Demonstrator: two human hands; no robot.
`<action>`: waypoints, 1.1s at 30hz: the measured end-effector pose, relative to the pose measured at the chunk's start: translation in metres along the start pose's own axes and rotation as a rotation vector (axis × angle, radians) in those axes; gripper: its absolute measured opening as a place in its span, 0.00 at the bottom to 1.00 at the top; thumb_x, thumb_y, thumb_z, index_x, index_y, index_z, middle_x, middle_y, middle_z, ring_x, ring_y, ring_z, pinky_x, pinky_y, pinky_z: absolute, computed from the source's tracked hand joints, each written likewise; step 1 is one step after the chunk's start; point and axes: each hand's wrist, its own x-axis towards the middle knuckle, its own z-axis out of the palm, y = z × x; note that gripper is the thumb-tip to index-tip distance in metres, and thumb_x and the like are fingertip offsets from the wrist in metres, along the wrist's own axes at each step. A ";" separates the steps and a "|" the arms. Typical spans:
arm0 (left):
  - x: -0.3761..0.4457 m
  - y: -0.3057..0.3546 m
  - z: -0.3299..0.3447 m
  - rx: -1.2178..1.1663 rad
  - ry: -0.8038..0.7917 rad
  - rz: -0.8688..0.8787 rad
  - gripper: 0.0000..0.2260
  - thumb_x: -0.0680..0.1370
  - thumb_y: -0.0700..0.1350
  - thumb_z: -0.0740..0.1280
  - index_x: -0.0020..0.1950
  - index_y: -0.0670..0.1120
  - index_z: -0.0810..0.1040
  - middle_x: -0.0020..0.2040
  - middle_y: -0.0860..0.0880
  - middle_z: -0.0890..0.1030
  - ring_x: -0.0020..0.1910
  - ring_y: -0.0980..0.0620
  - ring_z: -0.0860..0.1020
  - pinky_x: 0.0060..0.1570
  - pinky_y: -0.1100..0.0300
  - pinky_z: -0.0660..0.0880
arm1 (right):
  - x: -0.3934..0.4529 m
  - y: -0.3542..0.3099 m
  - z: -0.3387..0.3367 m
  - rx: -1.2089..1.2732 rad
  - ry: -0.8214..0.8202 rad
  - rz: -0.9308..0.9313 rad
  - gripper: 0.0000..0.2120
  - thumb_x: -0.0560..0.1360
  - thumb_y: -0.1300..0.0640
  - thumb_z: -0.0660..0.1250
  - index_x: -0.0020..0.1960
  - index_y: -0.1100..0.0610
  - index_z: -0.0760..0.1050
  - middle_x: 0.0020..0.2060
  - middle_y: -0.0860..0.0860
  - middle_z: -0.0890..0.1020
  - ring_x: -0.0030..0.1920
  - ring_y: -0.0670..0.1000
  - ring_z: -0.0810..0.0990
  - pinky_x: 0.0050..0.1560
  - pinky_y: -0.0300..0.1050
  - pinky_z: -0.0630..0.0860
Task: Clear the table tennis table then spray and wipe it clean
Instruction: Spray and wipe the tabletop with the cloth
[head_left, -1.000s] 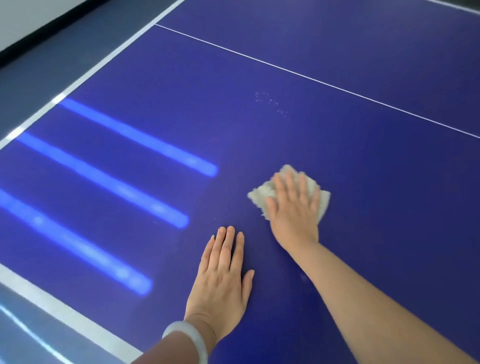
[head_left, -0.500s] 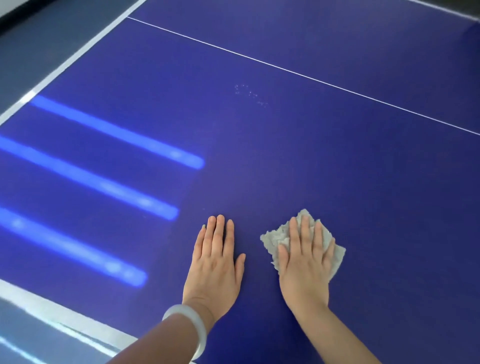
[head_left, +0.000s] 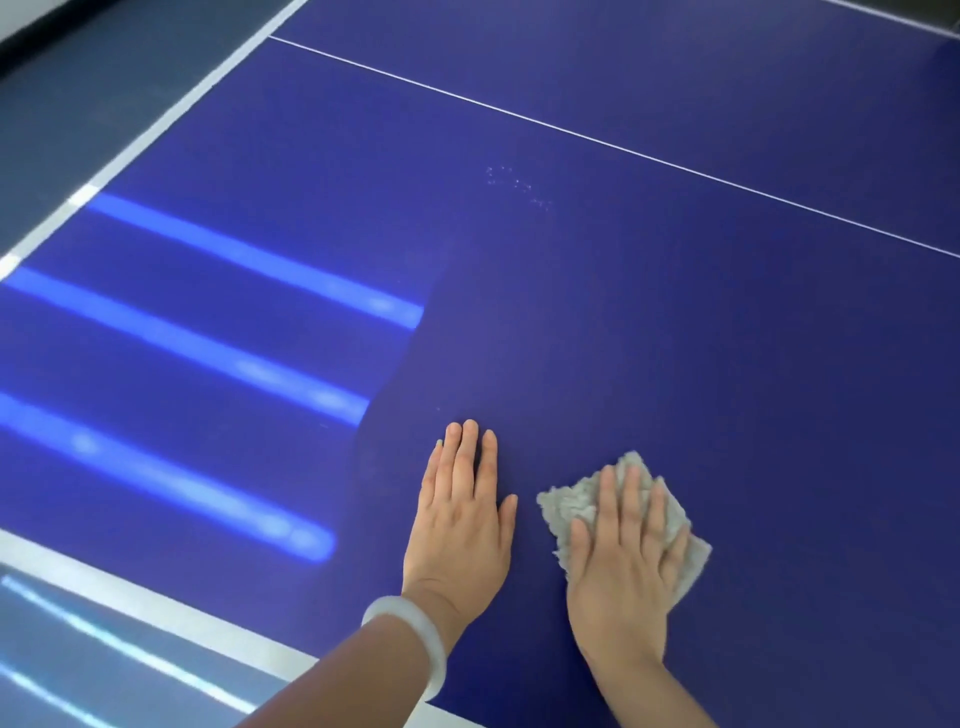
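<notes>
On the blue table tennis table (head_left: 675, 322), seen from my head camera looking down, my right hand (head_left: 623, 566) lies flat on a pale grey cloth (head_left: 563, 512), fingers straight and slightly spread, pressing it against the surface near the table's close edge. The cloth is crumpled and shows out past my fingertips and on both sides of my palm. Just beside it, apart from the cloth, my left hand (head_left: 460, 512) rests palm down on the bare blue top, fingers straight and held together, thumb out to the side, gripping nothing. A pale bangle (head_left: 415, 642) sits around my left wrist. Further up the table, a small patch of fine droplets (head_left: 517, 187) sits on the surface, short of the thin white centre line (head_left: 623, 148). Bright light streaks (head_left: 218, 364) reflect on the left part of the tabletop.
</notes>
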 end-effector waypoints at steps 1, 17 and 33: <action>-0.001 -0.003 -0.002 -0.103 0.016 0.004 0.24 0.83 0.50 0.51 0.78 0.41 0.61 0.78 0.43 0.59 0.79 0.44 0.54 0.75 0.46 0.58 | 0.012 -0.007 0.001 -0.031 -0.006 -0.078 0.29 0.81 0.44 0.39 0.79 0.54 0.50 0.79 0.53 0.51 0.79 0.56 0.46 0.76 0.63 0.48; -0.014 -0.058 -0.011 0.108 0.158 -0.499 0.29 0.79 0.50 0.49 0.73 0.32 0.65 0.72 0.34 0.67 0.74 0.36 0.63 0.72 0.45 0.56 | 0.127 -0.111 0.003 -0.120 -0.066 -0.824 0.25 0.83 0.45 0.42 0.80 0.47 0.50 0.79 0.45 0.47 0.79 0.53 0.43 0.77 0.61 0.44; 0.111 -0.007 -0.012 0.007 0.177 -0.139 0.25 0.83 0.50 0.51 0.77 0.41 0.61 0.77 0.43 0.61 0.78 0.44 0.55 0.77 0.50 0.52 | 0.227 0.003 -0.018 -0.194 -0.035 -0.670 0.28 0.81 0.43 0.32 0.79 0.48 0.41 0.79 0.45 0.42 0.78 0.49 0.37 0.78 0.57 0.43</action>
